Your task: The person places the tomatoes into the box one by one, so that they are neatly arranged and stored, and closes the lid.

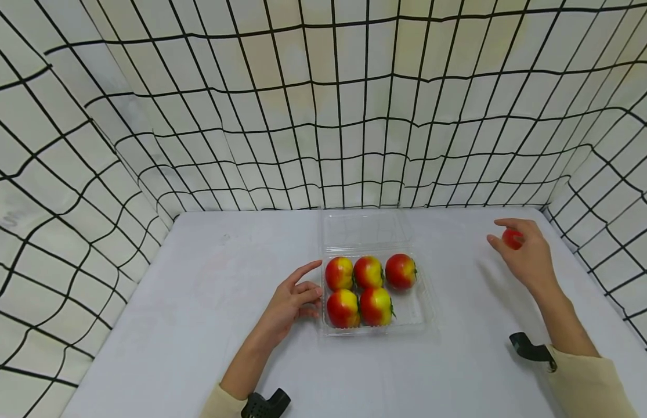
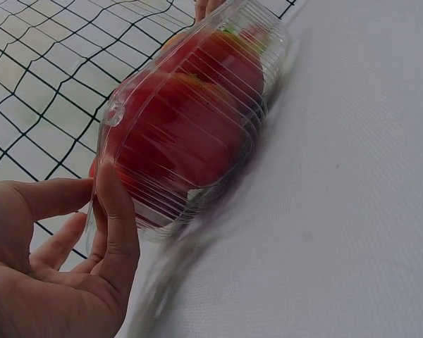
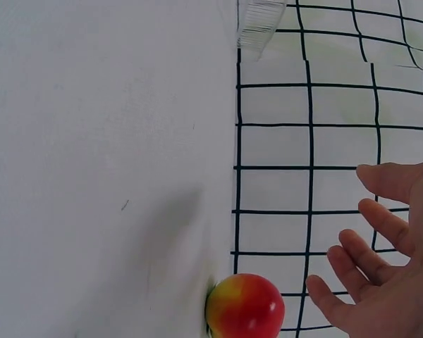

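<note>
A clear plastic clamshell box [image 1: 414, 316] stands on the table with its lid [image 1: 364, 229] folded back. Several red-and-yellow apple-like fruits [image 1: 401, 271] with green tufts lie in it, in two rows. My left hand [image 1: 289, 305] touches the box's left rim, its fingertips apart along the edge; in the left wrist view the fingers [image 2: 116, 232] meet the clear wall. Far to the right, my right hand [image 1: 527, 255] is beside one more fruit [image 1: 513, 238]. The right wrist view has this fruit [image 3: 245, 308] on the table, with spread, loosely bent fingers [image 3: 349, 257] apart from it.
The white table [image 1: 198, 325] is bounded by a black wire grid [image 1: 354, 122] at the back and on both sides. The front right part of the box's tray holds no fruit. Black wrist mounts [image 1: 529, 348] stick out near both sleeves.
</note>
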Tool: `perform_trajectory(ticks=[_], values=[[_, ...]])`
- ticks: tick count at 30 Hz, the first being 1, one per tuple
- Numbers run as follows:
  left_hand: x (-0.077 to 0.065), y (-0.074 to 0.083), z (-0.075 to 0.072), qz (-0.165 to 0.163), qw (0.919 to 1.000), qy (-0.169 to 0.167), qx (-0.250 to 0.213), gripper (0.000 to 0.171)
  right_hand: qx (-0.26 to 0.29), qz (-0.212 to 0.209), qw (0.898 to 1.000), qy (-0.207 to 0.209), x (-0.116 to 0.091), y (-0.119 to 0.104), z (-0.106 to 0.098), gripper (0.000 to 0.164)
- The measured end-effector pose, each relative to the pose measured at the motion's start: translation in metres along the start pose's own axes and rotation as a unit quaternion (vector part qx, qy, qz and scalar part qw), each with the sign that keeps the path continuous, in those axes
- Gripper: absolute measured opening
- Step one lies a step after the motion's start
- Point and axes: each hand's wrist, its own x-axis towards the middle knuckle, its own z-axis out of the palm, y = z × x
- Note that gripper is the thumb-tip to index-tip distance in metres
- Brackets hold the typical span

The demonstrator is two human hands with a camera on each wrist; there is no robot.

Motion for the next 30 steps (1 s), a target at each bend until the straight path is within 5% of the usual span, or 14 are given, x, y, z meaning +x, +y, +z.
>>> perform_trajectory(ticks=[30], values=[[0.000,0.000,-0.001,0.000,1.0000,-0.004,0.002,0.059,-0.017,0.066,0.997,-0.026,0.008,0.034,-0.013,0.061]])
